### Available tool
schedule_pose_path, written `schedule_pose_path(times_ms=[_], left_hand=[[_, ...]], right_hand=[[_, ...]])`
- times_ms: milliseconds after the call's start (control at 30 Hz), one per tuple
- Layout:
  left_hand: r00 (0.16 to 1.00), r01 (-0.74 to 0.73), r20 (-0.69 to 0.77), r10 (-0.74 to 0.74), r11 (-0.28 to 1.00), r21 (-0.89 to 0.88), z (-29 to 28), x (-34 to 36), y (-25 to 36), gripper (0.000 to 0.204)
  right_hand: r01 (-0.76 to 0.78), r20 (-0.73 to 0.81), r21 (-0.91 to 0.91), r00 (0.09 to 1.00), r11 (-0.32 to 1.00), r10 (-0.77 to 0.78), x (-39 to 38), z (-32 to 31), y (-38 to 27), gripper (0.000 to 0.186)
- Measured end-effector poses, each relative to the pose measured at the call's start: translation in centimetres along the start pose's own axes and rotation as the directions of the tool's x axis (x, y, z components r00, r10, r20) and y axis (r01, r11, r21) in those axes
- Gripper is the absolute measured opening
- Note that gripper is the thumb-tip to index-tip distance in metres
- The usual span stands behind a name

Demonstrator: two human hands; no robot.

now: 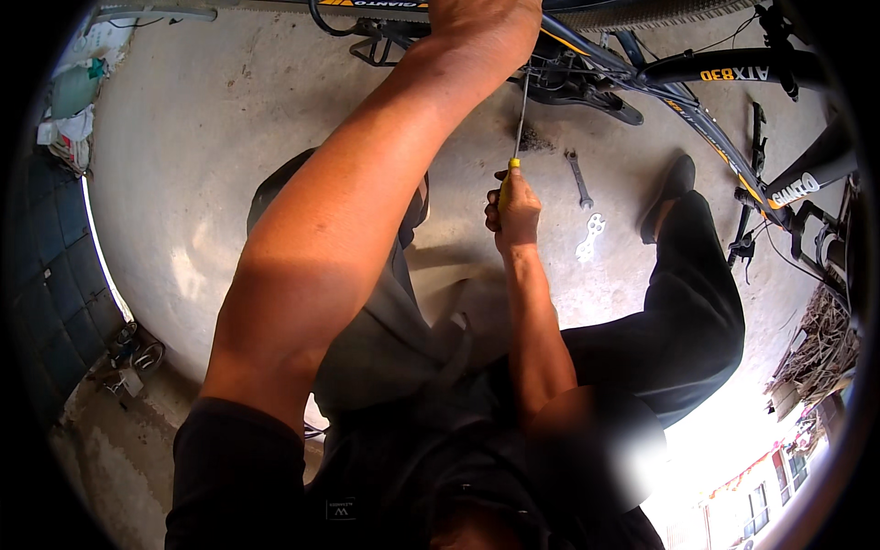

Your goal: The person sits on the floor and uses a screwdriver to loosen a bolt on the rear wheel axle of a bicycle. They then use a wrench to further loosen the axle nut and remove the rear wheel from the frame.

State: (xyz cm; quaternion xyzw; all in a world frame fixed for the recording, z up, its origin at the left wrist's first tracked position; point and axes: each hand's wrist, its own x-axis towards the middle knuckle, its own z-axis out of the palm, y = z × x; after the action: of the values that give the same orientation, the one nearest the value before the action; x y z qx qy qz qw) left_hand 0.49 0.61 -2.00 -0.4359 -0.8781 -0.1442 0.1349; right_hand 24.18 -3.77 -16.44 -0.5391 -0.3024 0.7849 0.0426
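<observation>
Right hand point(515, 213) grip clenched around yellow-handled screwdriver point(518, 137), shaft reaching far toward bicycle frame point(706, 128), left hand point(481, 27) grip on bicycle, closure unclear, spanner point(578, 179) on floor point(202, 137) right.

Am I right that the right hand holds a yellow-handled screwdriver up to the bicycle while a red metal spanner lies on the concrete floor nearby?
Not quite: the head view shows the metal spanner is plain grey, not red. Otherwise yes: the right hand grips the yellow-handled screwdriver, pointed up at the dark bicycle frame, and the spanner lies on the concrete floor.
</observation>
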Motion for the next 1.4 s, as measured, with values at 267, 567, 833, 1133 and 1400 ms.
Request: schedule_pose_path(times_ms=[267,567,833,1133,1400], left_hand=[[0.999,0.026,0.032,-0.026,1.0,0.013,-0.2,0.2,0.0,0.014],[1.0,0.0,-0.001,0.0,1.0,0.013,-0.1,0.1,0.0,0.013],[1.0,-0.009,-0.004,0.009,1.0,0.022,-0.2,0.1,0.0,0.012],[0.999,-0.01,-0.04,0.01,1.0,0.004,0.4,0.1,-0.1,0.014],[0.999,-0.023,-0.047,0.025,0.999,0.03,0.7,-0.1,-0.1,0.015]], right_hand=[[0.344,-0.217,-0.607,0.795,0.716,-0.566,1.6,-0.1,2.5,0.042],[0.366,-0.222,-0.716,0.688,0.594,-0.691,0.7,-0.2,2.9,0.039],[0.294,-0.08,-0.18,0.947,0.939,-0.312,1.3,-0.8,1.9,0.025],[0.051,-0.042,0.004,0.998,0.999,-0.051,0.4,-0.6,0.0,0.023],[0.215,-0.286,-0.727,0.769,0.652,-0.572,1.5,-0.1,2.6,0.048]])
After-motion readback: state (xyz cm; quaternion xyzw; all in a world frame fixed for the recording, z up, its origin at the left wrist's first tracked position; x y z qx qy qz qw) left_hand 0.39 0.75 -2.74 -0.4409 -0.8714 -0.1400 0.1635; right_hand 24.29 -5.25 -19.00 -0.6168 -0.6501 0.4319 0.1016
